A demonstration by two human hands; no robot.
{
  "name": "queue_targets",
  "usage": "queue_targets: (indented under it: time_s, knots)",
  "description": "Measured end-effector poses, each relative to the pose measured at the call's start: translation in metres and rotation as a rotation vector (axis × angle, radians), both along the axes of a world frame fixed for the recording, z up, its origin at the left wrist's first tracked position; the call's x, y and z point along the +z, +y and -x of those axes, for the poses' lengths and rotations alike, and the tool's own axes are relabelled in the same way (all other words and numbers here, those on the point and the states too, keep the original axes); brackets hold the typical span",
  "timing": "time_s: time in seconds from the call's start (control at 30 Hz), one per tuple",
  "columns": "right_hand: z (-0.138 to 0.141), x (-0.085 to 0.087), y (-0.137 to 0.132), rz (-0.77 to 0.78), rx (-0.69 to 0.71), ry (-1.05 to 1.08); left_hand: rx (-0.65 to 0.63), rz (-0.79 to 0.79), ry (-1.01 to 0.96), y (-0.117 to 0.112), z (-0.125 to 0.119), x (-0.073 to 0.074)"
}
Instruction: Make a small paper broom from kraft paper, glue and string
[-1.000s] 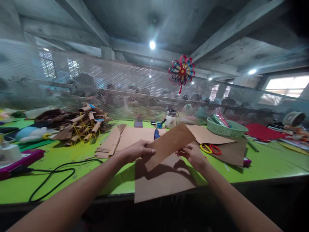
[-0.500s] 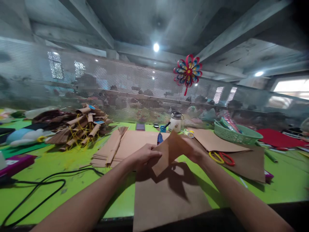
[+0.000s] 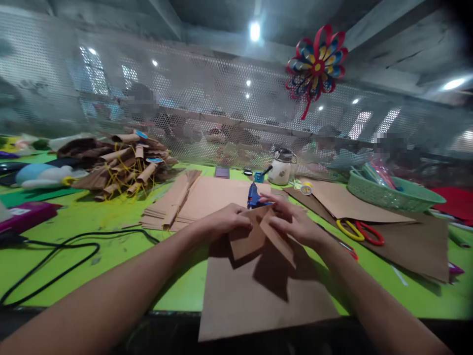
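A creased piece of brown paper [image 3: 246, 239] is held up between my hands, its two halves bent apart along a fold. My left hand [image 3: 231, 220] pinches its left side, thumb on top. My right hand [image 3: 295, 222] grips the right half near the fold, with thumb and fingers around the paper and the index finger stretched out to the left. Below lies a large flat brown paper sheet [image 3: 254, 310], reaching over the table's front edge and shaded by the held piece. A blue glue gun [image 3: 254, 195] is just beyond my hands.
Stacked brown paper [image 3: 218, 195] lies behind my left hand. At right are scissors [image 3: 364, 232] with yellow and red handles and a green basket [image 3: 395, 193]. A white jar [image 3: 281, 170] stands at the back. Bundled paper rolls [image 3: 125, 167] and a black cable [image 3: 74, 241] occupy the left.
My view has tilted downward and closer. The right half of the held paper has swung down from its raised position, and my right hand has come in nearer the fold, with its fingers now showing.
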State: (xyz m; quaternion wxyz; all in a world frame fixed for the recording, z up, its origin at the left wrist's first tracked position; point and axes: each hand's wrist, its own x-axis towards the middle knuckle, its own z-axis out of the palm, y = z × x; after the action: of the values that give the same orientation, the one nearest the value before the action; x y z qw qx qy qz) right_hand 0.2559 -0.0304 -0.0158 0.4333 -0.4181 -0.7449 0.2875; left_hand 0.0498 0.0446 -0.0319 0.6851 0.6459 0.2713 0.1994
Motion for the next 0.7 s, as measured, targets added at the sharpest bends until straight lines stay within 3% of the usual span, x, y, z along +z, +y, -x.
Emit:
queue_targets:
  time_s: [0.13, 0.37, 0.6, 0.7]
  knots:
    - [0.000, 0.000, -0.002, -0.080, 0.030, -0.144, -0.085, 0.006, -0.003, -0.001, 0.005, 0.008]
    - [-0.004, -0.010, 0.005, 0.076, 0.010, 0.149, -0.102, -0.003, -0.035, -0.003, 0.007, 0.008]
    - [0.005, -0.017, 0.009, 0.150, -0.089, 0.196, 0.026, -0.031, -0.069, -0.007, -0.002, 0.004]
    - [0.009, -0.019, 0.009, 0.135, -0.178, 0.209, 0.103, 0.032, -0.111, -0.005, -0.003, 0.006]
